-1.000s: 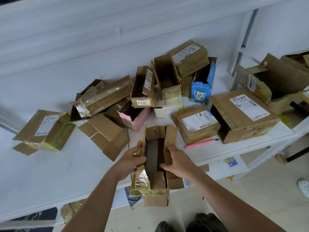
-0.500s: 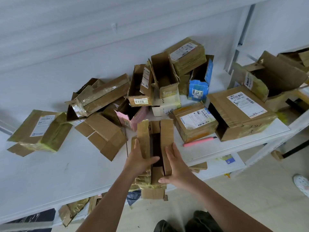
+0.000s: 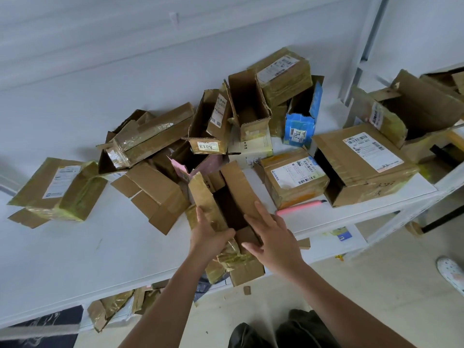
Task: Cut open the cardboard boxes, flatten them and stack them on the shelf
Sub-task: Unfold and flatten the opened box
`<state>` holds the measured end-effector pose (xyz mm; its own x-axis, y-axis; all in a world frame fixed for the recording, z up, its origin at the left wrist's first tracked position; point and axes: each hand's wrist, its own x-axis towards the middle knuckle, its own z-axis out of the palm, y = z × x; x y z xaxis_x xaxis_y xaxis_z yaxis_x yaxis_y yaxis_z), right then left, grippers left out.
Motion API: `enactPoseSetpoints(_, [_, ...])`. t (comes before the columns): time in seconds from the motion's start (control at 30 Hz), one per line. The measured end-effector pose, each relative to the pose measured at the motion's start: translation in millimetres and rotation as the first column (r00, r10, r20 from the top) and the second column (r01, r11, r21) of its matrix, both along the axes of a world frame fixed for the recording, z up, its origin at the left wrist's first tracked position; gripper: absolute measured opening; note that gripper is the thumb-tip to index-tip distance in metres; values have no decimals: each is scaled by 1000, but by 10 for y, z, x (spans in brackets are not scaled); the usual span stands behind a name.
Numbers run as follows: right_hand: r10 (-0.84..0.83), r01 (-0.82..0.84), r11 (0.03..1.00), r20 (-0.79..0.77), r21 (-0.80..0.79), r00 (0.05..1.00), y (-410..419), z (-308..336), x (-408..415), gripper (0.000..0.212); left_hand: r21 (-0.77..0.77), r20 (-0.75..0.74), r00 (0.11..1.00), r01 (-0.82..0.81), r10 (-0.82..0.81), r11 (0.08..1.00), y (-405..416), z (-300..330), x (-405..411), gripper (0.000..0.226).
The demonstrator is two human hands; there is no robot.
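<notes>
Tilted now, your box point(image 3: 227, 197) leans left where half a second ago it stood square to you.

Your left hand point(image 3: 209, 234) grips its taped left wall (thumb across the near edge), and your right hand point(image 3: 272, 237) presses the right wall with fingers straight and spread. It sits open-topped at the front edge of the white shelf point(image 3: 75, 259), its lower flaps hanging over the edge. Just right of it lies a pink cutter point(image 3: 300, 207), before a labelled parcel point(image 3: 292, 182).
</notes>
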<state>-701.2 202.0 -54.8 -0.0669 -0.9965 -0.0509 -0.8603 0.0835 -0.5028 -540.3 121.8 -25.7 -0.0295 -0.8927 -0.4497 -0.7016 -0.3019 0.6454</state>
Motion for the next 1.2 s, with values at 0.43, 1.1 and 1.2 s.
enactPoseSetpoints(0.43, [18, -25, 999, 180, 37, 983, -141, -79, -121, 67, 356, -533, 832, 54, 155, 933, -6, 131, 399, 65])
enactPoseSetpoints(1.1, [-149, 169, 968, 115, -186, 982, -445, 400, -245, 73, -262, 211, 926, 363, -314, 894, -28, 814, 337, 32])
enactPoseSetpoints(1.2, [-289, 318, 930, 171, -185, 942, -492, 339, -273, 94, -411, 368, 903, 371, -221, 833, -22, 903, 273, 36])
